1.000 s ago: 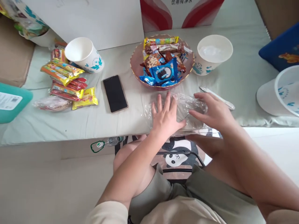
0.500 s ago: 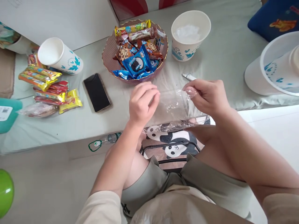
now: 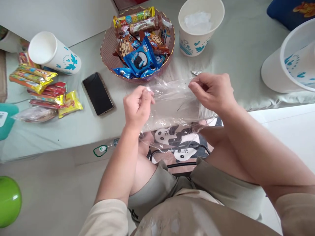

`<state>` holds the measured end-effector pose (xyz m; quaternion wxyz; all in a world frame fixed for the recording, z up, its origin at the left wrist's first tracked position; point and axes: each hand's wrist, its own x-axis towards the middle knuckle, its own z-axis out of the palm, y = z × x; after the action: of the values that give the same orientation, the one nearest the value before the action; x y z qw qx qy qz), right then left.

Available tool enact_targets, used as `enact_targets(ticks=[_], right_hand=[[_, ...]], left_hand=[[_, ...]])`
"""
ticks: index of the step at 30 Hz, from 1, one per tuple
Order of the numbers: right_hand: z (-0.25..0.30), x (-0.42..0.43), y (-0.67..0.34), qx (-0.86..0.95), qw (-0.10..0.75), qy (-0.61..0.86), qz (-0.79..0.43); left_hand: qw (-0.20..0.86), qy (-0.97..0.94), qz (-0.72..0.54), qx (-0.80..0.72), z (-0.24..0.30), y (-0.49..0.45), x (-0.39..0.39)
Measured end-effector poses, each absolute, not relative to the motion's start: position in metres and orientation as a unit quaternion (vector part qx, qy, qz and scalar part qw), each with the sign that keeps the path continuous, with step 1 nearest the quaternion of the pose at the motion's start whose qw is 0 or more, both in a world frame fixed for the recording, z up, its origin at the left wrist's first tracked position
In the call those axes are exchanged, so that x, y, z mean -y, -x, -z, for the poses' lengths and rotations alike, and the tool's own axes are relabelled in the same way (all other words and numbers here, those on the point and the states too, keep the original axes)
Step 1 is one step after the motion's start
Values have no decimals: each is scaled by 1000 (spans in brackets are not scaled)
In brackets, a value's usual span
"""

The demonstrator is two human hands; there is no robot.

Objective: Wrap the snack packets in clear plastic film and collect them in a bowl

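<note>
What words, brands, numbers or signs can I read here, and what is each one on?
No text reads with certainty.
Large blue wrapper in the bowl: white lettering, too small.
Yellow wrapper there: characters, blurred.
Left paper cup: tiny curved print, unreadable.
Teal object: white label, unreadable.
Clear plastic: no readable text.

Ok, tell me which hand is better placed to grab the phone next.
Left hand, probably: it's nearer the phone, though pinching the clear plastic. The right hand sits across the plastic, farther away.
</note>
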<state>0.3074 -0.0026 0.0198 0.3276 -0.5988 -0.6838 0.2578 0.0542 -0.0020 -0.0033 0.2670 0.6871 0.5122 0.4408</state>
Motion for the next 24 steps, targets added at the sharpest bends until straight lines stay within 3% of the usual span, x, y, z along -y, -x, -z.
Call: enact_targets(ticks=[7, 14, 16, 22, 24], right_hand=[[-19, 0, -318, 694, 275, 553, -370], [-18, -3, -317, 487, 483, 555, -470], [-16, -4, -315, 432, 505, 552, -503], [-7, 6, -298, 429, 388, 497, -646], [-6, 9, -291, 433, 387, 487, -652]], left_hand=[[287, -564, -541, -554, 1, -27, -11], [288, -502, -569, -585, 0, -14, -12], [294, -470, -587, -590, 4, -11, -15], [287, -416, -626, -594, 16, 1, -30], [284, -411, -633, -591, 15, 2, -30]])
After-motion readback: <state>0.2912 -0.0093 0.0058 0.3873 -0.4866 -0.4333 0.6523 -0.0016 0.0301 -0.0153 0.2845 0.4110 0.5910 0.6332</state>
